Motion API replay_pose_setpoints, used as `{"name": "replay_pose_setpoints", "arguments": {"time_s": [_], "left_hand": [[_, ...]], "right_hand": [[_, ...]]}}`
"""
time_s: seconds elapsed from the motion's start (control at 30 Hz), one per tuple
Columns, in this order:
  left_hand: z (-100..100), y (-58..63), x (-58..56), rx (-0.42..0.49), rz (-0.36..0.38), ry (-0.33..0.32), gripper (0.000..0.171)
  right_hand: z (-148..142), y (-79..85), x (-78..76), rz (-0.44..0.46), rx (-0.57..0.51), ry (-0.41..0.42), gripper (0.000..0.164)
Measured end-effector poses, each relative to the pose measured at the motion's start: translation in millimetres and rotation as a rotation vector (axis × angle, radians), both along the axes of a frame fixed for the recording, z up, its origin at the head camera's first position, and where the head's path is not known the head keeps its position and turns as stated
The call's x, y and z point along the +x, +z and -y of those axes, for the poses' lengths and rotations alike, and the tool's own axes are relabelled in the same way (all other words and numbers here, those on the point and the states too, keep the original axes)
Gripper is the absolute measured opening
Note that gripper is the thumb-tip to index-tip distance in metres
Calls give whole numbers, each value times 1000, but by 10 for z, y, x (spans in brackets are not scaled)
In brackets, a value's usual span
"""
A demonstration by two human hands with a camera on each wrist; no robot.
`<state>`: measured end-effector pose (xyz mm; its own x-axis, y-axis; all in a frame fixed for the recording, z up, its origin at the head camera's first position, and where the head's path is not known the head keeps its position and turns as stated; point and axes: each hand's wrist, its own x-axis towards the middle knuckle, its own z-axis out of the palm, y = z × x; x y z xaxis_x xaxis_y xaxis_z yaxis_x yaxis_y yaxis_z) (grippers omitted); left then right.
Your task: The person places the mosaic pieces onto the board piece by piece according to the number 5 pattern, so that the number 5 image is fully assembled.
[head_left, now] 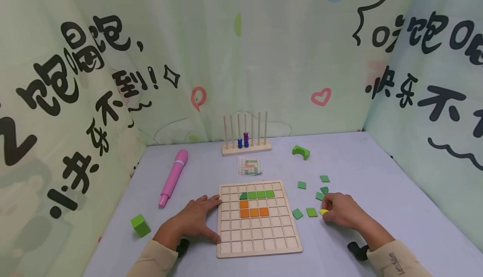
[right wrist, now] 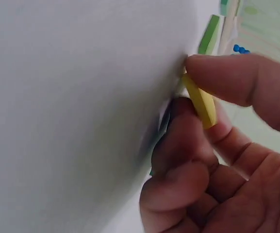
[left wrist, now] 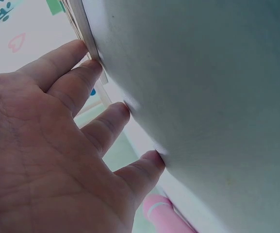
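We see the left hand (head_left: 194,218) spread wide, its fingers near straight and nothing held; fingertips and thumb rest against the near side of the board (head_left: 260,244). The right hand (head_left: 341,210) is curled in, thumb and forefinger pinching a yellow tile (right wrist: 204,104). We cannot tell whether that tile is clear of the table or touching it.

The board lies between the hands, just beside the left one. On it sit a row of green tiles (head_left: 261,194) and some orange tiles (head_left: 254,213). Just inward of the right fingertips is a loose tile (head_left: 311,212), with another (head_left: 297,213) nearer the board; more lie just ahead of the right hand. The card (head_left: 249,166) is ahead of both hands, beyond the board.

What we would watch is the pinch: the tile is small and much of it juts past the fingertips, so a slack grip could let it twist or drop. The curled lower fingers sit close to the table, and a low sweep inward could scatter the loose tiles. The left hand touches only one side of the board, so pressing too hard there could slide it toward the right hand and jog the tiles in their cells.
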<state>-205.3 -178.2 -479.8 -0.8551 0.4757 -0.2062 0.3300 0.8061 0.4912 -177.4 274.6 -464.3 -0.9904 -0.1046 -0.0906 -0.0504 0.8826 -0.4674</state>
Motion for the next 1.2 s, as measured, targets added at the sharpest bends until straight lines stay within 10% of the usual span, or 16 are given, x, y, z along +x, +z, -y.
{"name": "replay_pose_setpoints", "arguments": {"time_s": [1.2], "left_hand": [[-25,5,9,-21,12,32,112]], "right_hand": [[971,77,-290,85,-264,147,7]]}}
